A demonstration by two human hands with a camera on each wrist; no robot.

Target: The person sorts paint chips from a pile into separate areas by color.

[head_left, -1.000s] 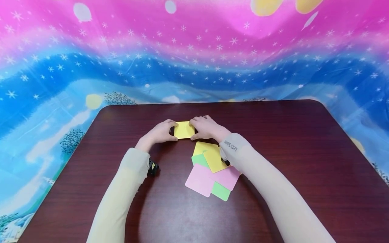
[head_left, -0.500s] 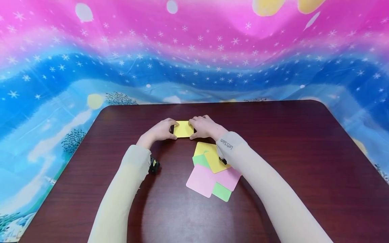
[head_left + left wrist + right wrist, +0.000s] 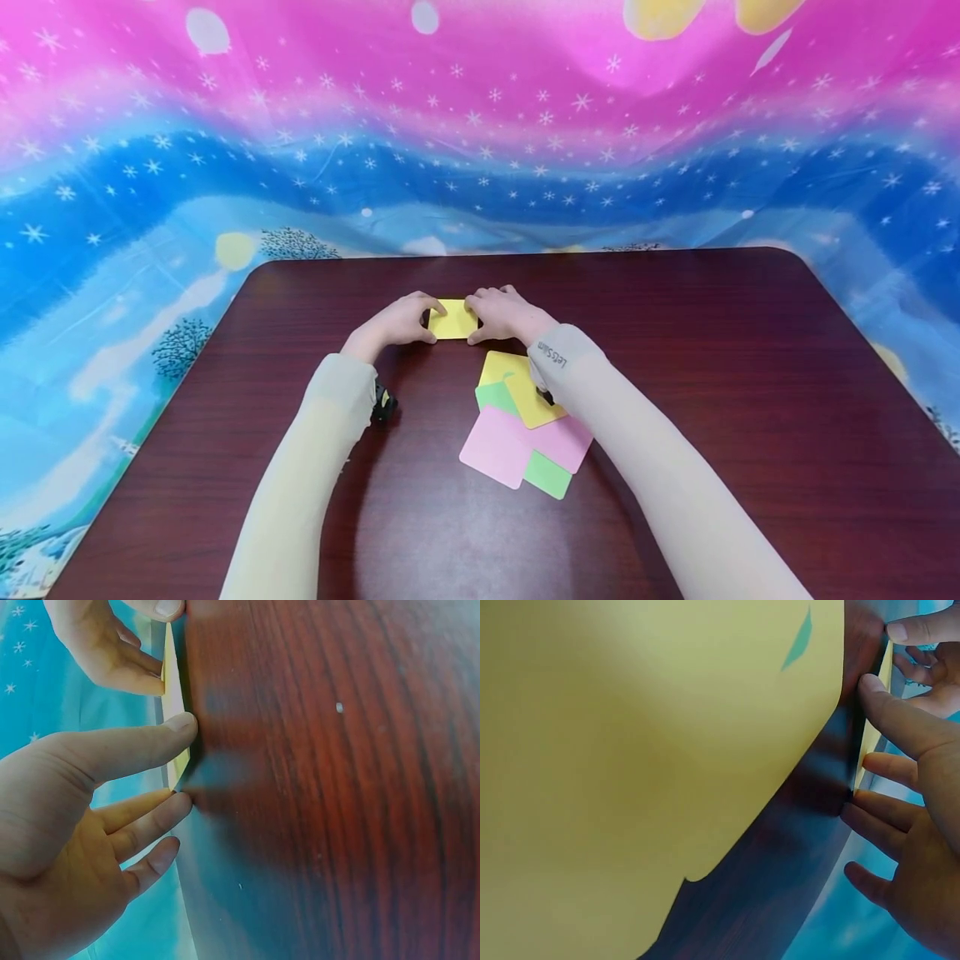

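Observation:
A yellow card (image 3: 453,320) lies toward the far side of the table, between both hands. My left hand (image 3: 397,323) pinches its left end with thumb and fingers. At the opposite end, my right hand (image 3: 510,315) grips it the same way. In the left wrist view the yellow card (image 3: 174,690) appears nearly edge-on, the left thumb (image 3: 150,746) along its near side. The right wrist view has the right hand (image 3: 922,802) on the card's narrow edge. Whether it is one card or a stack, I cannot tell.
Nearer on the brown table (image 3: 300,287), below the right wrist, several cards overlap: yellow (image 3: 534,402), pink (image 3: 495,448) and green (image 3: 548,475). The right sleeve partly covers this pile. A colourful patterned cloth (image 3: 480,175) hangs behind the table.
Both hands stay on the yellow card, which has barely moved. The left sleeve edges slightly right and the right sleeve slightly left. The loose cards lie as before.

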